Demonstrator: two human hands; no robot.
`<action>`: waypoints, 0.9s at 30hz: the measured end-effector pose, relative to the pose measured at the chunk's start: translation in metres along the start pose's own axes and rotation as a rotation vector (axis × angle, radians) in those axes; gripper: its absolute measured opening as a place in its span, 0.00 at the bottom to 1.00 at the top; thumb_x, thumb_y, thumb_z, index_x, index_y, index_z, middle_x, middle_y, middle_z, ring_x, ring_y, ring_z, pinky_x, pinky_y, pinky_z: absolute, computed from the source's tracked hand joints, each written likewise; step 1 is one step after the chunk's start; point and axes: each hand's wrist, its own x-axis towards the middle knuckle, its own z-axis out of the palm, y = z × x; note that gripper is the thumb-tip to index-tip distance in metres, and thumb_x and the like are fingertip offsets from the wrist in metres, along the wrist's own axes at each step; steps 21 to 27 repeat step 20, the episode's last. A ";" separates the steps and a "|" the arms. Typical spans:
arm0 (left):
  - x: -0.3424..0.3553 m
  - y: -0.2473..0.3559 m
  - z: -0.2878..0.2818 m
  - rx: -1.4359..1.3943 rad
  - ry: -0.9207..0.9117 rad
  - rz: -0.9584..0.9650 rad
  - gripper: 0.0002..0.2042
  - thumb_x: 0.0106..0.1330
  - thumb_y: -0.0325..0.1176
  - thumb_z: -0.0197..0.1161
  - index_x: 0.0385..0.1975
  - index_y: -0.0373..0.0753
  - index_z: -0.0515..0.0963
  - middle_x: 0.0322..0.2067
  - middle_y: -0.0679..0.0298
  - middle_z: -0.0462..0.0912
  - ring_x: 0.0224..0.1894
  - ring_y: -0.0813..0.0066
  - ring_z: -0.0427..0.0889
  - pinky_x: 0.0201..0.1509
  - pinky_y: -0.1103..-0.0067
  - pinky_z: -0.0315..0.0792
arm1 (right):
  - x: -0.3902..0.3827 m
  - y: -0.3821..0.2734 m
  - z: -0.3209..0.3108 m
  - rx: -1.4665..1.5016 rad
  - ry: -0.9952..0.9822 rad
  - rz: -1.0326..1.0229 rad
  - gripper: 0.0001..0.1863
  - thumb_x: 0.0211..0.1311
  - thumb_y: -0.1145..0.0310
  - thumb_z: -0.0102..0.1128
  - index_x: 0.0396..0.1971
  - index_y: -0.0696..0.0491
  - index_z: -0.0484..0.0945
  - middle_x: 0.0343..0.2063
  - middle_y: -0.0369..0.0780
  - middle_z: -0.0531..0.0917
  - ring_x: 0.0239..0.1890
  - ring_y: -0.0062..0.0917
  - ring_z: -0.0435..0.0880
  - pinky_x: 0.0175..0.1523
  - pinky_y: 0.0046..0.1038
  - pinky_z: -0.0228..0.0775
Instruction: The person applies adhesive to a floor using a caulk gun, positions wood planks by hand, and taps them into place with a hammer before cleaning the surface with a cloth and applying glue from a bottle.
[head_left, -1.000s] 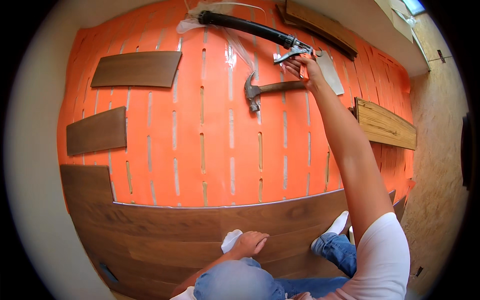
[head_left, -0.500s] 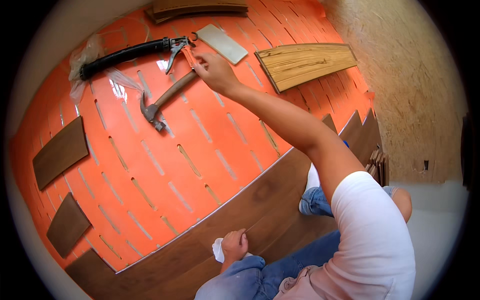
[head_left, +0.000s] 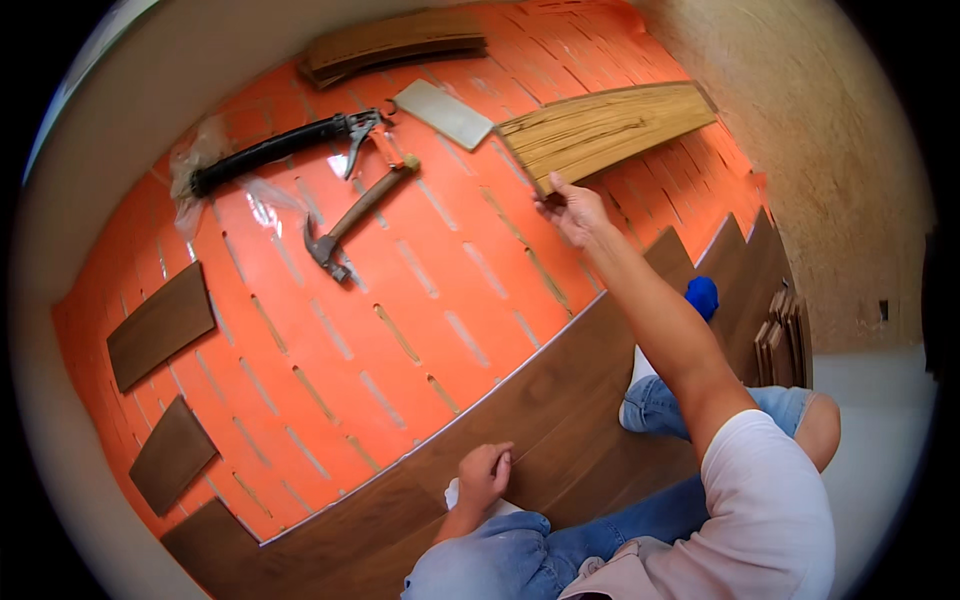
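Note:
My right hand (head_left: 578,212) is stretched out forward, fingers closed on the near left corner of a wooden floorboard (head_left: 610,128). The board shows a pale, streaked face and lies slanted over the orange underlay. My left hand (head_left: 484,478) is low, beside my foot above the laid brown flooring (head_left: 560,400). Its fingers are curled; whether anything is in them is hidden. To the left of the held board lie a claw hammer (head_left: 365,207) with a wooden handle, a black-barrelled caulking gun (head_left: 275,155) and a pale rectangular block (head_left: 444,114).
The slotted orange underlay (head_left: 330,400) spreads ahead. Short brown board pieces (head_left: 162,326) lie at left, and a stack of boards (head_left: 395,45) at the far side. A blue object (head_left: 702,297) and stacked offcuts (head_left: 783,340) are at right, near the chipboard wall (head_left: 830,180).
My right hand has left the hammer's handle end, moved right and taken hold of the pale floorboard's corner. My view has shifted slightly. The left hand stays low beside my foot.

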 end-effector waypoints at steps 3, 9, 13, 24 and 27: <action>0.061 0.008 -0.013 -0.036 0.070 -0.084 0.08 0.70 0.27 0.62 0.45 0.35 0.84 0.31 0.59 0.86 0.35 0.66 0.87 0.41 0.73 0.79 | -0.025 0.023 -0.017 -0.019 -0.212 0.070 0.15 0.71 0.64 0.65 0.46 0.61 0.80 0.39 0.44 0.87 0.41 0.33 0.88 0.45 0.33 0.85; 0.207 0.025 -0.047 -0.702 0.213 -0.234 0.20 0.75 0.33 0.62 0.60 0.28 0.73 0.51 0.58 0.83 0.52 0.71 0.81 0.60 0.74 0.74 | -0.110 0.077 0.004 -0.053 -0.396 0.139 0.20 0.70 0.60 0.67 0.53 0.55 0.76 0.42 0.41 0.88 0.44 0.31 0.90 0.50 0.35 0.85; 0.238 0.034 -0.070 -0.853 0.159 -0.318 0.24 0.74 0.33 0.64 0.65 0.28 0.68 0.57 0.56 0.80 0.57 0.70 0.79 0.64 0.72 0.73 | -0.141 0.091 0.002 -0.153 -0.570 0.360 0.27 0.75 0.47 0.56 0.54 0.59 0.78 0.44 0.45 0.88 0.44 0.34 0.90 0.51 0.37 0.85; 0.166 0.034 -0.093 -0.754 0.201 -0.320 0.34 0.68 0.40 0.71 0.67 0.29 0.65 0.61 0.54 0.77 0.62 0.66 0.78 0.69 0.71 0.71 | -0.101 0.019 -0.045 0.081 -0.219 -0.040 0.38 0.79 0.37 0.33 0.66 0.56 0.70 0.61 0.48 0.81 0.60 0.38 0.84 0.65 0.46 0.77; 0.166 0.034 -0.093 -0.754 0.201 -0.320 0.34 0.68 0.40 0.71 0.67 0.29 0.65 0.61 0.54 0.77 0.62 0.66 0.78 0.69 0.71 0.71 | -0.101 0.019 -0.045 0.081 -0.219 -0.040 0.38 0.79 0.37 0.33 0.66 0.56 0.70 0.61 0.48 0.81 0.60 0.38 0.84 0.65 0.46 0.77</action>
